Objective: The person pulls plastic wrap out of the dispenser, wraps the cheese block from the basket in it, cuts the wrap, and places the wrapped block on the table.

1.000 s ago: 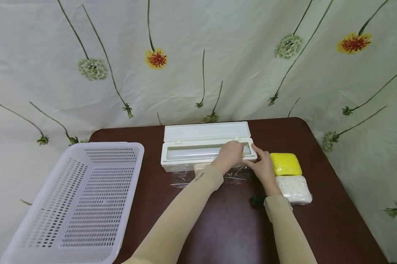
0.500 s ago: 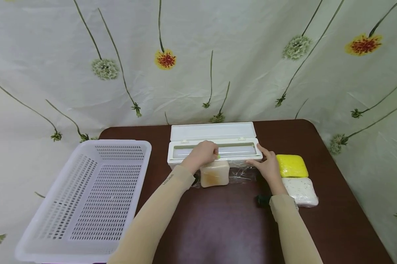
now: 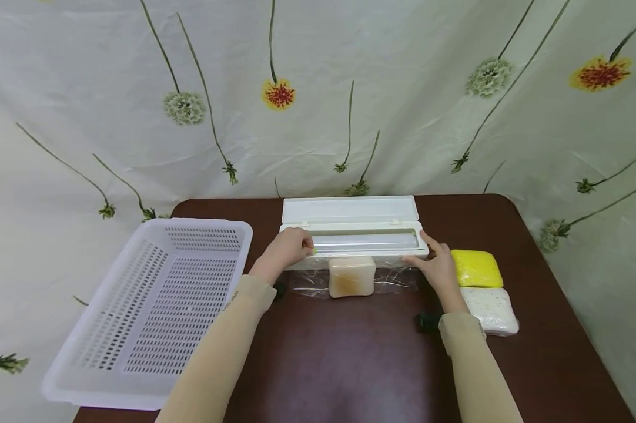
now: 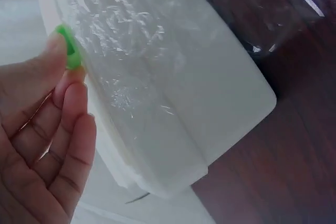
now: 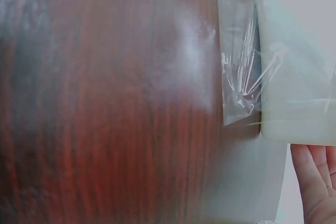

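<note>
A white cling film dispenser [image 3: 370,225] stands at the back of the table with its lid [image 3: 350,210] raised, a film roll [image 3: 365,242] visible inside. At its left end, my left hand [image 3: 288,247] pinches a small green slide cutter [image 4: 72,51] between thumb and forefinger, along the front edge. My right hand [image 3: 438,267] grips the dispenser's right end, thumb in front. Clear cling film [image 3: 394,282] hangs over the front onto the table. On it, against the dispenser, lies a cream bread-slice-shaped block [image 3: 351,276] with a brown patch.
Right of my right hand, a yellow film-wrapped block [image 3: 477,268] and a speckled white wrapped block [image 3: 491,311] lie together. A large white perforated basket [image 3: 244,247] stands at the left. Behind the dark wooden table [image 3: 344,364] hangs a flower-print cloth [image 3: 318,106].
My left hand has slid leftward along the dispenser's front edge with the green cutter, from right end to left end, uncovering the cream block. My right hand keeps its grip. The view has shifted slightly.
</note>
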A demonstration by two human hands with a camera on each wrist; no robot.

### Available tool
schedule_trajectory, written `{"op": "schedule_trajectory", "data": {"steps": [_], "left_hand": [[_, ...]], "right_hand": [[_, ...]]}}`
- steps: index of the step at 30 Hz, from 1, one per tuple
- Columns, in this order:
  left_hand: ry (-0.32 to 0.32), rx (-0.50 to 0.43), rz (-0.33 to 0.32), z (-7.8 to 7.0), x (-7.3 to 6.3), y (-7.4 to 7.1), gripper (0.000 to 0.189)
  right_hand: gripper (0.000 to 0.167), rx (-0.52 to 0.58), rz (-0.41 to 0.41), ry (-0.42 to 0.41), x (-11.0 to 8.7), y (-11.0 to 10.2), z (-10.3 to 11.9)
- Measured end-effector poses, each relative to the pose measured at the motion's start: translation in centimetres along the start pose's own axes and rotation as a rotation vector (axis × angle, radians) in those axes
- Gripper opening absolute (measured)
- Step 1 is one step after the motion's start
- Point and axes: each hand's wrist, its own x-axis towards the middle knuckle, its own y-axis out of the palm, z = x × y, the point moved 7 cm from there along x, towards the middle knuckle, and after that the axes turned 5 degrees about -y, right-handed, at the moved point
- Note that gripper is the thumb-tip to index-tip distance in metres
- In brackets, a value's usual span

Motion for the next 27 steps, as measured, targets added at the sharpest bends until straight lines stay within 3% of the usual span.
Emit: {"op": "schedule_trajectory", "data": {"steps": [4,10,17,22,27], "left_hand": [[-0.012,-0.024,-0.005,1.2,-0.7,-0.3,0.007],[-0.1,-0.015,-0.079,4.4,-2.6,-1.9,0.007],[-0.1,0.045,-0.092,5.0,-3.5,-2.2,0.004],[-0.237,-0.019,-0.135,5.3,-4.8,-1.9,0.011],[-0.389,-0.213,-0.268,5.2,-6.7,-1.3,0.016]], "right_hand": [[0.084,-0.004,0.018,0.011,0.0,0.1,0.0],[0.086,-0.012,0.023,0.016,0.1,0.1,-0.1],[0.085,-0.011,0.032,0.009,0.0,0.1,0.0],[0.084,-0.009,0.039,0.004,-0.1,0.3,0.1],[0.085,-0.025,0.026,0.004,-0.1,0.2,0.1]]}}
